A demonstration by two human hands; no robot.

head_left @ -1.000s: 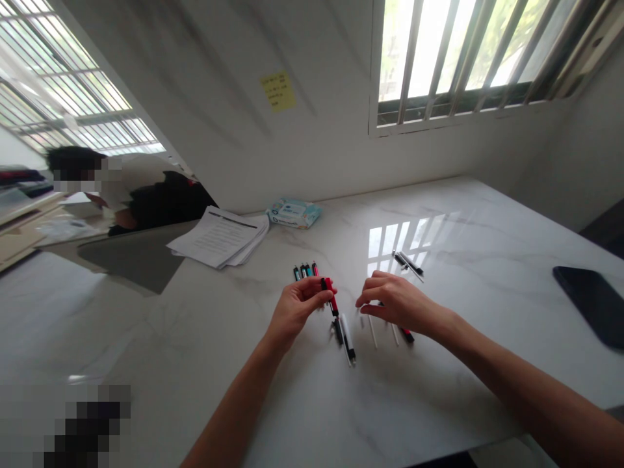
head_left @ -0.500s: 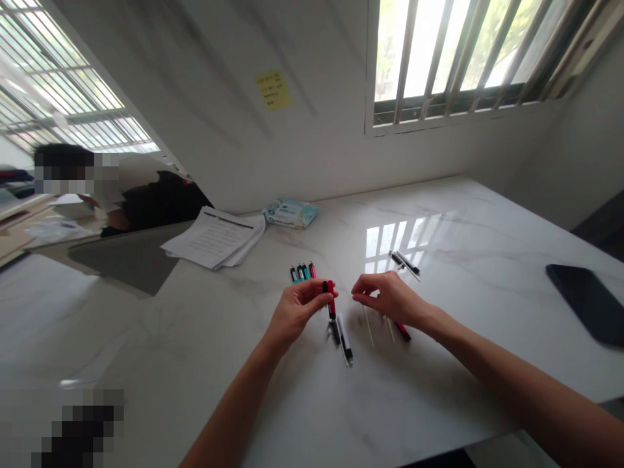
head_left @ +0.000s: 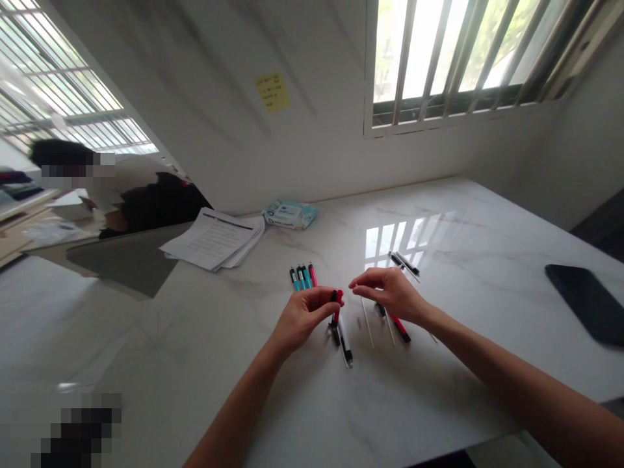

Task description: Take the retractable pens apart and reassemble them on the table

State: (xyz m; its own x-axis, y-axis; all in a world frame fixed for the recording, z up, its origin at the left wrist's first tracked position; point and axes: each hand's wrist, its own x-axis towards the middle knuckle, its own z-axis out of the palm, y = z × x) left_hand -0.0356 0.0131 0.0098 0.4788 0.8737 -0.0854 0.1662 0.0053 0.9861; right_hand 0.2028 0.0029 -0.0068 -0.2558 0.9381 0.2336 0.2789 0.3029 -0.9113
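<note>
My left hand (head_left: 309, 315) grips a red and black pen barrel (head_left: 337, 309) between thumb and fingers, held upright above the table. Close by on the right, my right hand (head_left: 383, 289) is closed in a pinch; whatever its fingertips hold is too small to make out. Thin white refills (head_left: 391, 328) lie below that hand, beside a red pen barrel (head_left: 400, 329) with a black end. Under the left fingertips rest a white pen barrel (head_left: 346, 344) and a black pen part (head_left: 335, 336). Something small and blurred shows beneath the right fingertips.
Several blue and red pens (head_left: 302, 276) lie behind my left hand. More pen parts (head_left: 407, 263) sit beyond my right. Papers (head_left: 212, 237) and a wipes packet (head_left: 290, 214) are at the back, a phone (head_left: 585, 302) at right. A person (head_left: 136, 185) sits beyond the partition.
My left hand has shifted slightly right and down with the red and black barrel. The right hand has risen a little, and a small blurred thing now shows below it.
</note>
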